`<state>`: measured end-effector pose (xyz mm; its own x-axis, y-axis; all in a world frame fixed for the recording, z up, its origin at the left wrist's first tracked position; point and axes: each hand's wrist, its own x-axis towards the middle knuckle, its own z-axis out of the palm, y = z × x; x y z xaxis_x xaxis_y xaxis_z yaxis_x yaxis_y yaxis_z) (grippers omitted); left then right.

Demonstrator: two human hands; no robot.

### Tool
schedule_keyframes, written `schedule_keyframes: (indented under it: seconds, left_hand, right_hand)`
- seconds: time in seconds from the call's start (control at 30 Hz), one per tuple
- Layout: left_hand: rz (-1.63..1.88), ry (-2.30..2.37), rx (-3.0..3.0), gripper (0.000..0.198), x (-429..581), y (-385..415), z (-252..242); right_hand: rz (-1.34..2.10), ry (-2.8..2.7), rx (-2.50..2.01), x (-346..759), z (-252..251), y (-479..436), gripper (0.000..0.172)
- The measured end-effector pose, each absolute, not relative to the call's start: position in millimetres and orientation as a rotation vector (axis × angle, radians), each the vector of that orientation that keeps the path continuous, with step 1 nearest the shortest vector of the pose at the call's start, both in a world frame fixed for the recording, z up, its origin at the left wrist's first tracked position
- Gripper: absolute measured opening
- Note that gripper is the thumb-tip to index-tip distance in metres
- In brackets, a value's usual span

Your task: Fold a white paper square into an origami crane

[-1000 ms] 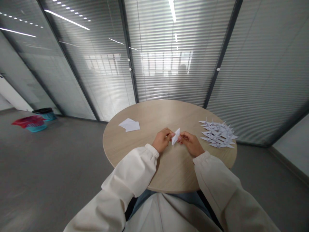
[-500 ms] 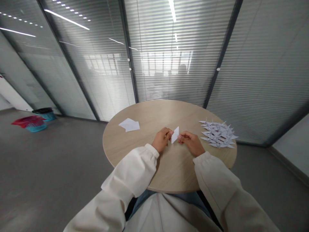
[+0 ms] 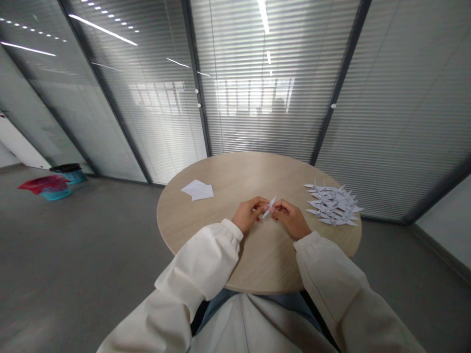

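Head cam here: left hand (image 3: 249,215) and right hand (image 3: 290,219) are both pinching a skinny folded white paper (image 3: 269,207) between them over the round wood table (image 3: 235,181), with loose paper sheets (image 3: 196,189) off left and a pile of paper cranes (image 3: 332,205) off right.

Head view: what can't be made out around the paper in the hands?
- Narrow white folded paper: middle hidden by the fingers of the left hand and right hand.
- Pile of white paper cranes: too small and overlapped to count.
- Teal plastic basket: inside hidden by a red cover.
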<state>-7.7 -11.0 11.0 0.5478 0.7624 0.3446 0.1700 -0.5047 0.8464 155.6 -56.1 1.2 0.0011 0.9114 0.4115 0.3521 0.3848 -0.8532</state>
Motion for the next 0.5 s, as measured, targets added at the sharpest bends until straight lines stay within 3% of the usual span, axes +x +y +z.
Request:
schedule_keyframes:
  seconds: [0.27, 0.5]
  left_hand:
    - [0.882, 0.738, 1.976, 0.047, -6.2, -12.4, 11.5]
    - [0.865, 0.737, 1.911, 0.038, -5.4, -8.8, 9.0]
  right_hand:
    - [0.623, -1.596, -1.189, 153.6, 1.0, -56.5, 0.02]
    - [0.498, -1.68, -1.179, 151.8, 0.6, -56.5, 0.014]
